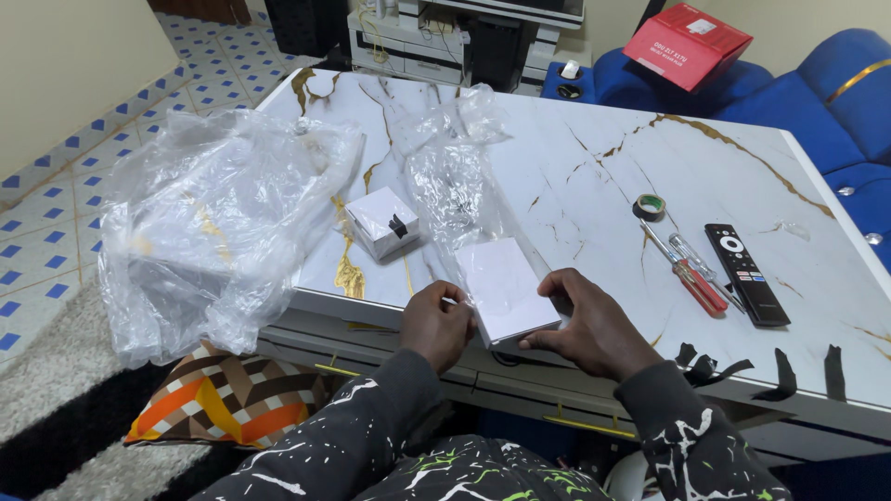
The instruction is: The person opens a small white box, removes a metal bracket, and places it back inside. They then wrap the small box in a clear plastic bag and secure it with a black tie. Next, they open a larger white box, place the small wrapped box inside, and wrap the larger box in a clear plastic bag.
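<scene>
White marble-patterned tabletop (594, 176) with gold veins filled most of the view, above a blue-and-white tiled floor (56, 186). At its near edge a small white box (504, 289) sat between both hands: the left hand (436, 325) pinched its left side, the right hand (594, 327) gripped its near right corner. Just beyond lay a second white box (381, 221) and crumpled clear plastic bags (209, 218). Two red-handled screwdrivers (691, 274), a tape roll (650, 206) and a black remote (745, 272) lay well to the right.
</scene>
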